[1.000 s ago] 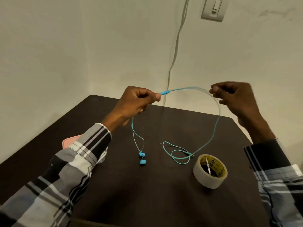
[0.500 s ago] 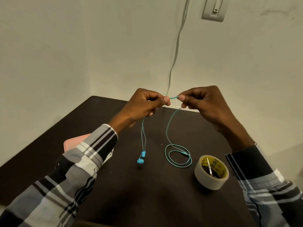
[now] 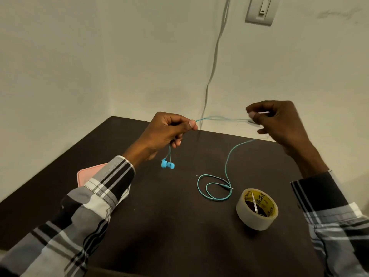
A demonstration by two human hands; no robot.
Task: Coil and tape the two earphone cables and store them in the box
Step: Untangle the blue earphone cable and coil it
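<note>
A turquoise earphone cable (image 3: pixel 227 156) is stretched between my hands above the dark table (image 3: pixel 159 226). My left hand (image 3: pixel 167 130) pinches it between thumb and forefinger, and the two blue earbuds (image 3: pixel 167 163) hang just below that hand. My right hand (image 3: pixel 279 120) is out to the right with fingers curled, pinching the blurred cable. From there the cable drops to a loose loop lying on the table, ending at the plug (image 3: pixel 227 186). A pink box (image 3: pixel 87 174) shows partly behind my left sleeve.
A roll of clear tape (image 3: pixel 257 208) with a yellow-printed core stands on the table right of the loop. A grey wire (image 3: pixel 215 56) runs down the wall behind the table, and a wall switch (image 3: pixel 261 11) is at the top right.
My hands were together half a second ago; my right hand has swept out to the right along the cable. The earbuds have risen closer to my left hand.
</note>
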